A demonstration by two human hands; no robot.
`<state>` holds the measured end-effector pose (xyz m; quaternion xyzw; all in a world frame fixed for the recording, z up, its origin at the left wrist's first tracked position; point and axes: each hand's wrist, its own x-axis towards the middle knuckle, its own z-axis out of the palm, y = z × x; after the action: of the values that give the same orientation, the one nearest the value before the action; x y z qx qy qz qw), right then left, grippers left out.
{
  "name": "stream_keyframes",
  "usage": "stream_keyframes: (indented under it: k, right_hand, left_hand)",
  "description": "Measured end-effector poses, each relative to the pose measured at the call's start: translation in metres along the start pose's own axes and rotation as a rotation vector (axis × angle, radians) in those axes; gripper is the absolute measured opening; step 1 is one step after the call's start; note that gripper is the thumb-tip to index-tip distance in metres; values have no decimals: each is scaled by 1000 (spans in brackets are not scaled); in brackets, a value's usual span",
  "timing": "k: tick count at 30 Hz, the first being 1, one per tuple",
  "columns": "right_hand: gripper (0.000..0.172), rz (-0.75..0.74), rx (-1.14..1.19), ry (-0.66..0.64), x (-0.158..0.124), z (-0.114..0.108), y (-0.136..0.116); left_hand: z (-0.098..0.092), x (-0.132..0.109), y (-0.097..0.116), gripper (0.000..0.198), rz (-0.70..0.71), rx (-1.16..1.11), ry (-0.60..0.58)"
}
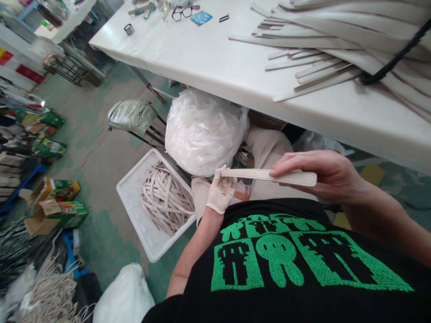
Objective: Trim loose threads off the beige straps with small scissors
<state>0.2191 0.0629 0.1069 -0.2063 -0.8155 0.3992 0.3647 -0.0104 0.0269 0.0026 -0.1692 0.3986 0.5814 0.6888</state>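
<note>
A pale beige stitched strap [249,174] stretches between my two hands above my lap. My left hand [220,194], in a white glove, is palm up and pinches the strap's left end by the thumb. My right hand [323,172] is bare and closed around the other end, with thumb on top; the rounded, stitched tip pokes out past the fingers. To the left of my gloved hand, a white plastic bin [153,253] on the floor holds a tangled heap of similar straps [166,197]. A big clear plastic bag [205,130] with pale contents sits just beyond my left hand.
The white table [208,58] spans the far side, its edge above my knees. Bundled straps [323,40] overhang its right part. Eyeglasses [182,13], a blue packet [202,18] and a tape roll [128,29] lie on it. A padded stool [131,114] stands left; opened cartons [57,213] are farther left.
</note>
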Motion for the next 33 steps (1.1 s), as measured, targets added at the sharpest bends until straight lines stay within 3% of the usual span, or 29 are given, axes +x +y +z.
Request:
stream_keyframes:
  k: [3,9,15,22,25,29,31,33]
  right_hand:
    - [12,0,-114,77,3,4,-2]
    - [28,79,-150,-40,9,12,3]
    - [21,0,-63,-93,12,35,37]
    - [26,131,-121,-170,10,61,65]
    - [26,203,-150,-122,11,59,66]
    - [33,248,12,35,16,45,50]
    - [35,277,149,105,17,32,34]
    - [31,264,234,148,14,16,18]
  left_hand:
    - [-4,1,0,32,-29,-7,-14]
    - [-4,-3,-3,33,-39,56,-96]
    - [2,-13,-11,33,-71,211,-136]
    - [-9,-7,-19,21,-81,327,-302]
    - [-16,-2,-15,31,-162,359,-381]
    - [-25,9,-19,70,-398,392,-409]
    - [-28,17,-23,80,-456,345,-350]
    - [-30,25,-23,75,-373,249,-230]
